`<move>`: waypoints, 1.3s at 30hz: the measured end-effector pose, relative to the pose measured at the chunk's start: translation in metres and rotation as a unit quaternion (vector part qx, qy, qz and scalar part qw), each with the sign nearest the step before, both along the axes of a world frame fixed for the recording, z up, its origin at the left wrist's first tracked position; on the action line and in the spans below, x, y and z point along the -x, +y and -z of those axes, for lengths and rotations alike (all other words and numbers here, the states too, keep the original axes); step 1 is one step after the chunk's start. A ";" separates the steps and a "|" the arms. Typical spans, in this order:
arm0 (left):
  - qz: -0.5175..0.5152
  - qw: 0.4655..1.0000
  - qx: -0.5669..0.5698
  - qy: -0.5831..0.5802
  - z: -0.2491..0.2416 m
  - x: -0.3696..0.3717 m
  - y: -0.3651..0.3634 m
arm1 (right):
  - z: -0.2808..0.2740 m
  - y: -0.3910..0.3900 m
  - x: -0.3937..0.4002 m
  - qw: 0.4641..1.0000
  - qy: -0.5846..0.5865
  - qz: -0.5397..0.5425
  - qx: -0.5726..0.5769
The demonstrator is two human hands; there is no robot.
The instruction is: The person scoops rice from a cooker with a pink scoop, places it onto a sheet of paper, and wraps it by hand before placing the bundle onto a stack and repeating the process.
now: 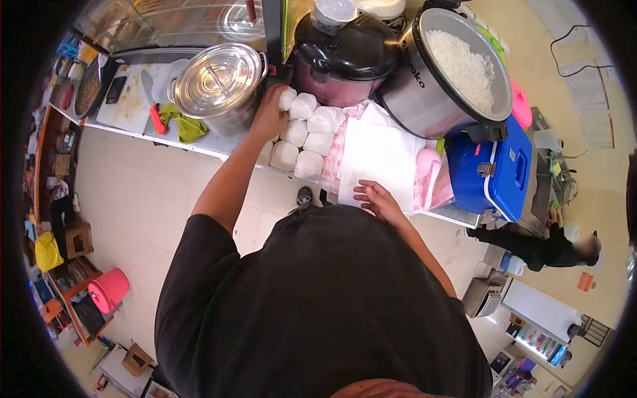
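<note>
My left hand (269, 114) reaches to the back left corner of a cluster of white paper-wrapped bundles (284, 155), its fingers round one wrapped bundle (287, 99). Part of that bundle is hidden by the hand. My right hand (381, 200) hovers at the near edge of a stack of white paper sheets (375, 156), fingers apart and nothing in them. A pink rice scoop (428, 162) lies just right of the sheets, on pink-printed paper. Behind it, an uncovered large rice cooker (406, 99) holds white rice (459, 69).
A lidded steel pot (219, 79) stands left of the bundles, a closed dark cooker (345, 60) behind them. At right sits a blue cooler box (488, 169). A knife (147, 86) and green cloth (190, 128) lie further left. Another person (544, 249) stands at far right.
</note>
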State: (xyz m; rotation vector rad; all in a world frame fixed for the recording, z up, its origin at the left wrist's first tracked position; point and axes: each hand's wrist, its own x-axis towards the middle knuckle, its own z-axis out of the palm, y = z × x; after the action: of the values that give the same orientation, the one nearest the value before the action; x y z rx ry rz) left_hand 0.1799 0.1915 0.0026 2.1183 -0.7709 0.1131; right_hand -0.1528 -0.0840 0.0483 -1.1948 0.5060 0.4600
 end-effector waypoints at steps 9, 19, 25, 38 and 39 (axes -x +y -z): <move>-0.031 0.964 0.154 0.216 0.033 -0.026 -0.003 | 0.017 0.002 -0.027 0.998 0.002 -0.039 0.054; -0.117 0.964 0.067 0.227 0.000 -0.016 -0.012 | -0.009 0.026 -0.121 0.972 -0.047 -0.005 0.230; -0.123 0.981 0.054 0.138 0.007 -0.011 -0.017 | 0.013 0.066 -0.226 0.917 0.017 0.074 0.393; -0.038 0.996 0.006 0.083 0.000 -0.015 -0.020 | 0.045 0.045 -0.217 0.922 -0.082 0.125 0.358; -0.033 0.998 -0.017 0.058 -0.009 -0.010 -0.018 | 0.043 0.044 -0.214 0.917 -0.079 0.111 0.375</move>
State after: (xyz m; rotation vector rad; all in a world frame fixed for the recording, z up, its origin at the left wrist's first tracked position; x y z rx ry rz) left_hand 0.1902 0.1732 0.0114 2.1620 -0.6397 0.0131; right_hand 0.0612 -0.0401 0.0056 -1.8666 0.6970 -0.0521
